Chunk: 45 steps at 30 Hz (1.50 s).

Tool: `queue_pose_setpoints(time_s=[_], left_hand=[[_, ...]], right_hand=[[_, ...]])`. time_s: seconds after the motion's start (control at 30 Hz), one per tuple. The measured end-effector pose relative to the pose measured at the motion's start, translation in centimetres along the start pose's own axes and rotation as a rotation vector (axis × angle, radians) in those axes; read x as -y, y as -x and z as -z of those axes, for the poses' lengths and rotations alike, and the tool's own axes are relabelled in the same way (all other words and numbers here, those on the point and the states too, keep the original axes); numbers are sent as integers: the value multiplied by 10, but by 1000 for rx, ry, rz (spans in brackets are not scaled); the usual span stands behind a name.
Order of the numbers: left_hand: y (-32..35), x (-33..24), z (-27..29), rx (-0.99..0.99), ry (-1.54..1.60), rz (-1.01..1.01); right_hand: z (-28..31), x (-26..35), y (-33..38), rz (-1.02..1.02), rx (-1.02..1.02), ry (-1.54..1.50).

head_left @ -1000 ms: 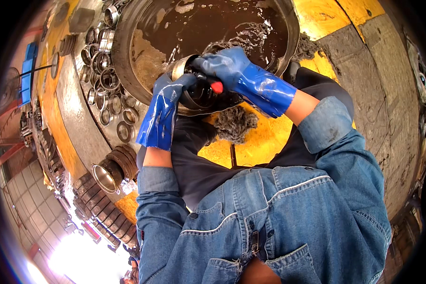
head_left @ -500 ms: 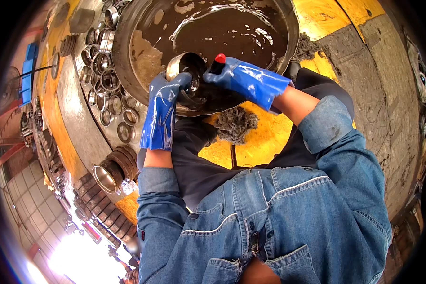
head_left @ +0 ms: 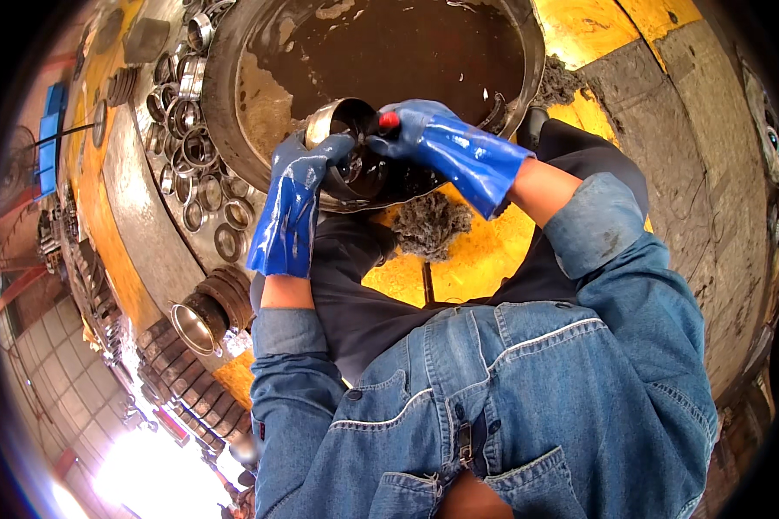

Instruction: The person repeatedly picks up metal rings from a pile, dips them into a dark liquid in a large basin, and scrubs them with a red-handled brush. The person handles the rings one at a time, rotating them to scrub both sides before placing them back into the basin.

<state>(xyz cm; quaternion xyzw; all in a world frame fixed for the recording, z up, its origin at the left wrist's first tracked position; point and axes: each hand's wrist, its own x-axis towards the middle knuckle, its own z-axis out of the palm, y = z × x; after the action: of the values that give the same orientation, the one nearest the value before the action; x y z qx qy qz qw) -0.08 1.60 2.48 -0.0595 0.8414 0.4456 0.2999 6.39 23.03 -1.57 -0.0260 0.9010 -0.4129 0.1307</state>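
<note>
Over the near rim of a large round basin (head_left: 222,104) of dark, oily liquid, my left hand (head_left: 296,186) grips a wide metal ring (head_left: 323,124). The ring is shiny outside and dark and wet inside; my thumb hooks over its near edge. My right hand (head_left: 437,138), closed round a dark handle with a red end (head_left: 389,121), is just right of the ring's opening. The working end of that tool is hidden, so its kind cannot be told. Both hands wear wet blue rubber gloves.
Many loose metal rings (head_left: 201,147) lie on the bench left of the basin. Stacked larger rings (head_left: 197,322) stand nearer me. A grey clump of fibrous waste (head_left: 431,227) rests between my knees, and another clump (head_left: 560,84) lies at the basin's right.
My right hand has turned, and the tool's red end has tipped down and to the left. The left hand still holds the ring in nearly the same place. The liquid's surface looks calmer.
</note>
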Motion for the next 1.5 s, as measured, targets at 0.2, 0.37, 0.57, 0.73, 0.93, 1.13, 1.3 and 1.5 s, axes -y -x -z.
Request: queue_pose_setpoints(time_s=[0.2,0.37,0.57,0.73,0.93,1.13,1.3,1.5], left_hand=[[-5,-3,-2,27,-186,21],[10,-20,-8,89,-402,-50],[8,-39,-26,155,-1208,-374],[-12,-2,-13,-62,-1455,-972],[-9,-16,-24,-276,-932,-672],[-21,23,6,-87,-429,-298],[-13,3,12,-103,208,-185],[-19,-11,17,310,1225,-4]], right_hand=[[4,-8,0,161,-370,211],[16,-38,-7,-77,-396,18],[56,-32,-2,-428,-243,-119],[48,2,10,-440,-39,-298],[29,-7,11,-488,13,-322],[16,6,8,-346,59,-169],[33,14,12,-440,72,-119],[46,-1,-1,-450,-16,6]])
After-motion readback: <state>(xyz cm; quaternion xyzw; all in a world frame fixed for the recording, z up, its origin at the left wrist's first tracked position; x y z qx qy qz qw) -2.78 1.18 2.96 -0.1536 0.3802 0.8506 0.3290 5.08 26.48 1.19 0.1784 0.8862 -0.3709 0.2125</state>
